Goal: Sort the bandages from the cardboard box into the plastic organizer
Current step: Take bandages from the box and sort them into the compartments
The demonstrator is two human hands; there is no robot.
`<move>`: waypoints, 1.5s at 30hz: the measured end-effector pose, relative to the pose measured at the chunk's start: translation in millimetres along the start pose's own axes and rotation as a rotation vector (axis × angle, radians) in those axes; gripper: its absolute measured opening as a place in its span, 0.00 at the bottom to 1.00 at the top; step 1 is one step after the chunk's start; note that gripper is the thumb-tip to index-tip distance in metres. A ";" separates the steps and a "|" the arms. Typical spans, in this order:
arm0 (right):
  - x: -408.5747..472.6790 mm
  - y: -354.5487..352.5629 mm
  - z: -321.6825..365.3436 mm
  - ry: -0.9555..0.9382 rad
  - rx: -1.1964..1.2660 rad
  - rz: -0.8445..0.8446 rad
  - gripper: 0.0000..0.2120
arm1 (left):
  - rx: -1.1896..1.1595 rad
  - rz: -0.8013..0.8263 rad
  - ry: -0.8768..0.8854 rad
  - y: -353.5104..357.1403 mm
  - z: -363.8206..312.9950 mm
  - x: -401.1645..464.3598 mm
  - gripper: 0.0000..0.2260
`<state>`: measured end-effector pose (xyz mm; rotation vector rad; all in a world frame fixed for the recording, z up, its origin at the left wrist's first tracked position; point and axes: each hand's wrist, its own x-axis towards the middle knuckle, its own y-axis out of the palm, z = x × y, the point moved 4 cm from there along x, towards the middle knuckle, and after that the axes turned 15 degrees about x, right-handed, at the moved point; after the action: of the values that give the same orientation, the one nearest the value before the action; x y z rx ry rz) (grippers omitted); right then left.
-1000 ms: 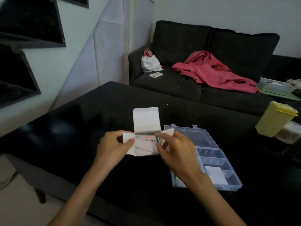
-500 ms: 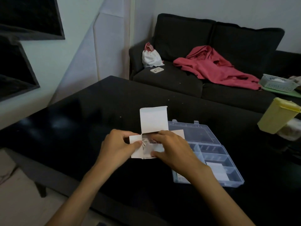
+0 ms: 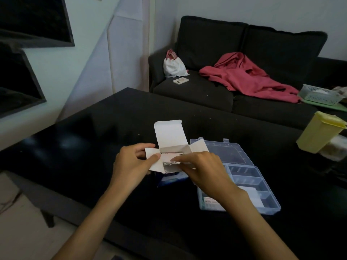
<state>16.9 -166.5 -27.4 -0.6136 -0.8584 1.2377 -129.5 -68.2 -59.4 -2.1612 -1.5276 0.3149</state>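
A small cardboard box [image 3: 170, 136] with white inner flaps and a blue outside is held above the black table, its lid flap standing up. My left hand [image 3: 131, 165] grips the box by its left flap. My right hand [image 3: 203, 170] reaches into the open top, its fingertips on the bandages [image 3: 170, 162] inside. To the right lies the clear blue plastic organizer [image 3: 242, 166], lid open; white bandage packets [image 3: 252, 196] lie in its near compartments. My right wrist covers the organizer's near left corner.
The black table [image 3: 93, 147] ends close on the left and front. A yellow lidded container [image 3: 319, 134] stands at the right edge. Behind the table is a dark sofa [image 3: 206, 91] with a red garment, a white bag, a phone and a basket.
My right hand has moved from the box's right flap into the open top and onto the bandages. The box has tipped so its blue outside shows. My left hand keeps its hold.
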 end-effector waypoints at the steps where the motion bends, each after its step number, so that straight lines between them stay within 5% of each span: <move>1: -0.3 -1.0 0.2 -0.013 0.026 -0.066 0.13 | -0.005 -0.021 -0.002 0.3 -0.2 0.1 0.15; 8: 7.5 -9.3 -19.8 0.114 0.348 -0.452 0.13 | -0.227 -0.011 -0.130 12.6 0.5 1.7 0.21; 13: 6.0 -16.1 -28.0 0.374 0.955 -0.521 0.09 | -0.301 -0.045 -0.162 16.1 0.1 3.7 0.21; 16: 1.3 -15.8 -33.2 0.486 1.181 -0.476 0.05 | -0.158 -0.108 -0.178 13.7 6.4 9.4 0.24; 22: -15.9 -21.2 -43.4 0.538 1.289 -0.461 0.06 | 0.646 -0.170 -0.044 8.5 -6.9 2.0 0.32; 24: -24.2 -25.7 -50.2 0.556 1.337 -0.452 0.07 | 0.658 -0.375 0.180 5.5 -26.7 -8.2 0.26; 26: -33.1 -29.2 -57.5 0.598 1.380 -0.417 0.10 | 0.468 -0.384 0.328 13.4 -42.9 -19.6 0.15; 30: -51.7 -39.4 -69.4 0.627 1.288 -0.304 0.11 | 0.017 0.151 0.198 62.1 -55.5 -38.9 0.06; 33: -66.0 -45.8 -73.4 0.563 1.116 -0.267 0.10 | -0.041 0.441 -0.059 87.6 -52.4 -41.4 0.18; 37: -87.8 -54.4 -70.2 0.192 0.778 -0.297 0.08 | -0.165 0.778 -0.373 106.2 -37.4 -46.4 0.30; 40: -99.7 -50.3 -73.7 0.008 0.432 -0.200 0.12 | -0.264 0.892 -0.416 113.3 -39.2 -49.8 0.25; 45: -107.2 -48.9 -76.0 -0.178 0.138 -0.124 0.14 | -0.109 0.794 -0.358 121.1 -41.1 -49.2 0.08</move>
<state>96.7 -278.6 -54.5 -0.3385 -0.9354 1.2397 -28.9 -156.5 -88.5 -2.8339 -0.7652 0.9295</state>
